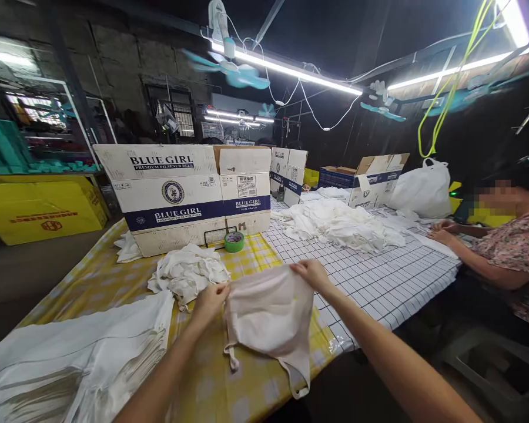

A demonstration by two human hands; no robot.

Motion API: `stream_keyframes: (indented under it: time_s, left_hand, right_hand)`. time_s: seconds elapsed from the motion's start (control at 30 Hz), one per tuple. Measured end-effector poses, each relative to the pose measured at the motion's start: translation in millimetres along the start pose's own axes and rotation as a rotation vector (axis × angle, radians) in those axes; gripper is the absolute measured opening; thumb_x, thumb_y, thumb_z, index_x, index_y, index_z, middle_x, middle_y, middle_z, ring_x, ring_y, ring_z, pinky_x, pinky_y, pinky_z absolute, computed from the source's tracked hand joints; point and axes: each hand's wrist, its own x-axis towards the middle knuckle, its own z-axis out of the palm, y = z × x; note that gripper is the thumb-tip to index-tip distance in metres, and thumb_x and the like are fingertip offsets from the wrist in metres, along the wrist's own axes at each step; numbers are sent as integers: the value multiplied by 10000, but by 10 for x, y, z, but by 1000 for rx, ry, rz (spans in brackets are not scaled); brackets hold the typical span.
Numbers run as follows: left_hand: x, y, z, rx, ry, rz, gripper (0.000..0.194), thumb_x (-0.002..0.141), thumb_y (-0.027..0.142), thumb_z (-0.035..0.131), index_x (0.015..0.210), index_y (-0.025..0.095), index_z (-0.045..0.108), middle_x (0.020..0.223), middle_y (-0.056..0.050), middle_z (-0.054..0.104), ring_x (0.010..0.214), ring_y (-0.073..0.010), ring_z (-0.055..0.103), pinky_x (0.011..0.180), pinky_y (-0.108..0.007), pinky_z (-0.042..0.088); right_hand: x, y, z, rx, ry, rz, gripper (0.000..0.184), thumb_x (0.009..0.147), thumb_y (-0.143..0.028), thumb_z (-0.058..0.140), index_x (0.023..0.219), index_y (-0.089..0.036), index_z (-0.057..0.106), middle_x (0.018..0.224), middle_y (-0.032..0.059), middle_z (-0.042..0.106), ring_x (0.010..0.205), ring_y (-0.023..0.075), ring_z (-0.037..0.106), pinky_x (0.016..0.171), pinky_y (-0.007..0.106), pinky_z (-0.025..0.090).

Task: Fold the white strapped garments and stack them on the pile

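White garment (267, 320) with narrow straps at its lower end is spread between the person's two hands, on the near side of the big Blue Girl carton (171, 189). Left hand (211, 301) and right hand (312, 275) are well apart — fingers of the left pinched on one upper corner, those of the right on the other. Whether the lower part touches the yellow checked cloth (220, 390) beneath it, I cannot tell.

Just in front of the carton, near its right end, sits a roll of green tape (234, 242); a small crumpled heap of white fabric (189, 270) lies in front of its middle. Closer to the person than that heap, and further left, is a layered stack of white cloth (127, 329).

Right of the carton, a grid-patterned cloth (405, 288) bears a large loose pile of white fabric (339, 223). Beyond that pile stand another printed carton (377, 182) and, further right of the big carton, a stuffed white plastic bag (423, 189). Far to the carton's right — at the table edge — a co-worker in a floral top (518, 247) has both hands on white material. Left of the carton is a yellow box (44, 208).
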Motion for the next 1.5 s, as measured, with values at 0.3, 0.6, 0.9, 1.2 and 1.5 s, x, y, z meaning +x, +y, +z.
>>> stream_keyframes:
  time_s: [0.3,0.6,0.9,1.2,1.5]
  left_hand:
    - [-206,-683,172,-272,-5,-280,350,827,377,365,963,175,617,696,-49,667,641,-204,630,569,-306,487]
    - [-730,-906,-127,-716,-212,-322,302,743,391,513,920,165,607,930,-70,665,866,-207,621,753,-313,501]
    - [-844,-347,-759,-901,-125,-104,165,551,341,580,610,188,589,838,-43,665,838,-271,598,690,-352,494]
    - [-811,633,-1427,-911,-377,508,285,693,412,615,568,159,572,466,13,506,444,-115,485,459,-238,416]
    - [-1077,1563,-1626,-909,-393,670,341,694,419,673,533,144,551,540,7,519,472,-98,493,445,-209,398]
  right_hand:
    - [-1167,-149,726,-80,-353,-270,341,769,-523,499,537,-279,552,473,-39,502,476,143,479,469,256,296]
    - [-1604,-87,718,82,-706,-379,179,783,-336,557,624,-264,600,694,-9,638,663,142,583,603,257,403]
    - [-803,94,-87,649,-621,27,326,713,-478,619,685,-153,608,642,3,535,588,114,474,534,228,354]
    - [-465,-73,-883,924,-453,-344,241,708,-436,659,618,-213,630,604,19,544,618,158,535,543,273,427]
    - [11,-488,-1193,666,-376,-357,287,737,-396,652,608,-149,582,548,-17,479,468,71,420,409,186,313]
